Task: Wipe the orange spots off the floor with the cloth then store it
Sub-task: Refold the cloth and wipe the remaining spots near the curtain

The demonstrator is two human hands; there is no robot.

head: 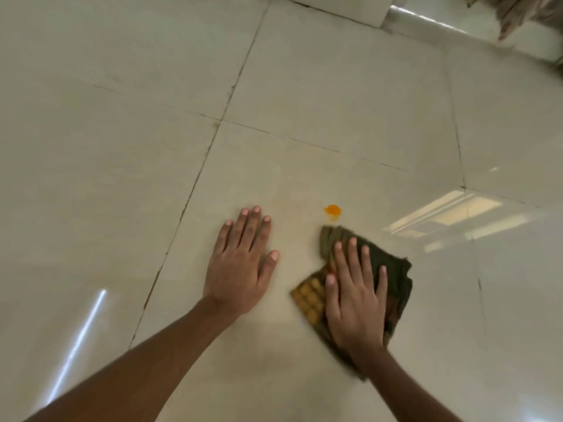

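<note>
One orange spot (332, 211) lies on the pale tiled floor (304, 102), with a faint orange smear just below it. A dark green cloth (393, 269) with an orange checked patch lies flat on the floor, its far corner a little short of the spot. My right hand (355, 295) presses flat on top of the cloth, fingers spread. My left hand (240, 263) rests palm-down on the bare tile to the left of the cloth, fingers apart, holding nothing.
Dark grout lines cross the glossy tiles. A white block edge (341, 10) stands at the far top, and a crumpled beige fabric (530, 13) lies at the top right corner. Window glare reflects on the tile at right (451, 217).
</note>
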